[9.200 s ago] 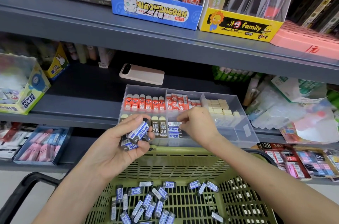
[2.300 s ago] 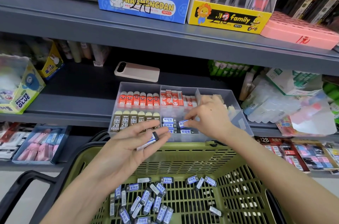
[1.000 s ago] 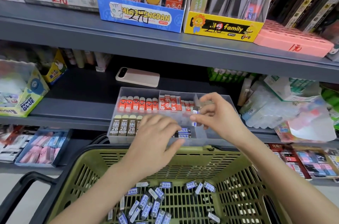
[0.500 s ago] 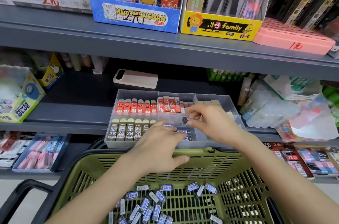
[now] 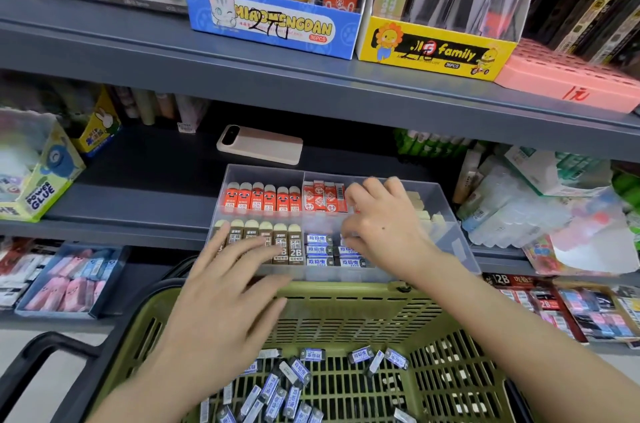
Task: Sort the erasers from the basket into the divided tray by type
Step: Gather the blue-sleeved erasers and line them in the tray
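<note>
The clear divided tray [image 5: 450,235] stands on the shelf. It holds orange erasers [image 5: 263,197], red ones [image 5: 323,195], brown 2B ones [image 5: 287,242], blue-and-white ones [image 5: 320,251] and cream ones [image 5: 420,211], each in its own compartment. My right hand [image 5: 384,228] reaches down into the blue-and-white compartment with curled fingers; only a pale sliver of an eraser shows at the fingertips. My left hand [image 5: 228,287] hovers palm down and blurred over the tray's front left edge, fingers spread, holding nothing. Below, the green basket [image 5: 346,311] holds several loose blue-and-white erasers [image 5: 291,377].
A pink phone [image 5: 259,145] lies on the shelf behind the tray. A glue box [image 5: 41,180] stands at the left, plastic-wrapped packs [image 5: 519,211] at the right. The upper shelf [image 5: 311,86] overhangs. A blue bin of pink erasers [image 5: 72,280] sits lower left. The basket's black handle [image 5: 34,363] is near.
My left hand has gone from holding several erasers to empty and has swung left, palm down. My right hand has lowered its pinched eraser into the blue-and-white compartment.
</note>
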`<state>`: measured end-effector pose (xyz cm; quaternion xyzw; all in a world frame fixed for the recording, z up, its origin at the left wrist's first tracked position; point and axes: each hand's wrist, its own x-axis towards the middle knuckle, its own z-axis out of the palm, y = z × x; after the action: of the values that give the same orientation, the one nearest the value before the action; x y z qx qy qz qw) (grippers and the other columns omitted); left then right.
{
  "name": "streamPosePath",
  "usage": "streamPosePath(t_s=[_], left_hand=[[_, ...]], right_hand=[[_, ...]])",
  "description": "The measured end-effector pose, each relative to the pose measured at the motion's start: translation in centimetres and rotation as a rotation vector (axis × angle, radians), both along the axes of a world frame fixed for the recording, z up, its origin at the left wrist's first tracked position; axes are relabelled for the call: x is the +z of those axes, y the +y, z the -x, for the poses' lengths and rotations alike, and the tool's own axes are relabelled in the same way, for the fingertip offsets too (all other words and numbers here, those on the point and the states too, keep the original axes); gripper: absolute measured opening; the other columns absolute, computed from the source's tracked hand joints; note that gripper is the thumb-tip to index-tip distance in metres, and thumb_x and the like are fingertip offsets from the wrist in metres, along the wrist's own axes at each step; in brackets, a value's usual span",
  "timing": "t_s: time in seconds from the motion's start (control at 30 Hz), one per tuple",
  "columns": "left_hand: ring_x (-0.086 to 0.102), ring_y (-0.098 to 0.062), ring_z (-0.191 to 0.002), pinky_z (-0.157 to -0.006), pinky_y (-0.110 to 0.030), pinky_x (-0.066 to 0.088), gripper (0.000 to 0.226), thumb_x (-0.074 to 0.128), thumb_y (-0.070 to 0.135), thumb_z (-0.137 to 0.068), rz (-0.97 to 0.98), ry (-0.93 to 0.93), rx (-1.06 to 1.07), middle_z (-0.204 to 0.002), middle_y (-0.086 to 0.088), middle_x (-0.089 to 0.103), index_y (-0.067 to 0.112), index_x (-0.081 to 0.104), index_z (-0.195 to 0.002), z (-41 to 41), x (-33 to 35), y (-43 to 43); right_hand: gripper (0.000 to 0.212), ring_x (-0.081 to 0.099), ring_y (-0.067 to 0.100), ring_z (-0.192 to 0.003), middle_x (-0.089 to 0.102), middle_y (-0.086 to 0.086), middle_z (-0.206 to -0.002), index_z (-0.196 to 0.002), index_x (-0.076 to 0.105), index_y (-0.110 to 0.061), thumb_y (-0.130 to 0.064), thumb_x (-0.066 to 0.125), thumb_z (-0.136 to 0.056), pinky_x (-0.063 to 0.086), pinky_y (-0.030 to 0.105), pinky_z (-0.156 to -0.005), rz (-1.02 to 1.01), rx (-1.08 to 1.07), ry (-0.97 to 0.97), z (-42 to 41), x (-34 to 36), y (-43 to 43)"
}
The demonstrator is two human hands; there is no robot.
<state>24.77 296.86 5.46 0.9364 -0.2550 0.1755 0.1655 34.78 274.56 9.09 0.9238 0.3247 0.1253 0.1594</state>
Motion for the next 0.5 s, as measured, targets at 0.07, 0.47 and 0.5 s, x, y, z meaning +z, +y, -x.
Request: streamPosePath(t_s=[0.07,0.47,0.5], left_hand=[[0.053,-0.021,-0.113,-0.112,-0.051,0.026,0.027,0.051,0.033,-0.087,0.067,-0.022,0.018,-0.115,-0.002,0.065,0.020,0.074,-0.092,0.4,-0.3,0.2],[0.054,-0.022,-0.109,-0.112,-0.048,0.027,0.026,0.052,0.030,-0.085,0.143,-0.031,0.051,-0.112,-0.003,0.065,0.019,0.074,-0.090,0.1,-0.7,0.3],[0.053,-0.022,-0.110,-0.111,-0.048,0.027,0.025,0.052,0.029,-0.085,0.141,-0.034,0.051,-0.112,-0.004,0.065,0.018,0.074,-0.090,0.0,-0.7,0.1]], right_hand=[[0.012,0.056,0.028,-0.080,0.059,0.002,-0.085,-0.054,0.066,-0.025,-0.027,0.076,-0.059,0.026,0.037,-0.074,0.049,-0.004,0.010,-0.5,-0.2,0.4],[0.009,0.059,0.034,-0.097,0.068,0.007,-0.108,-0.063,0.075,-0.028,-0.035,0.080,-0.062,0.032,0.043,-0.087,-0.159,-0.233,0.032,0.8,-0.1,-1.7],[0.008,0.057,0.033,-0.103,0.065,0.008,-0.116,-0.069,0.076,-0.029,-0.036,0.078,-0.066,0.032,0.046,-0.093,-0.130,-0.290,0.052,0.9,-0.4,-1.6]])
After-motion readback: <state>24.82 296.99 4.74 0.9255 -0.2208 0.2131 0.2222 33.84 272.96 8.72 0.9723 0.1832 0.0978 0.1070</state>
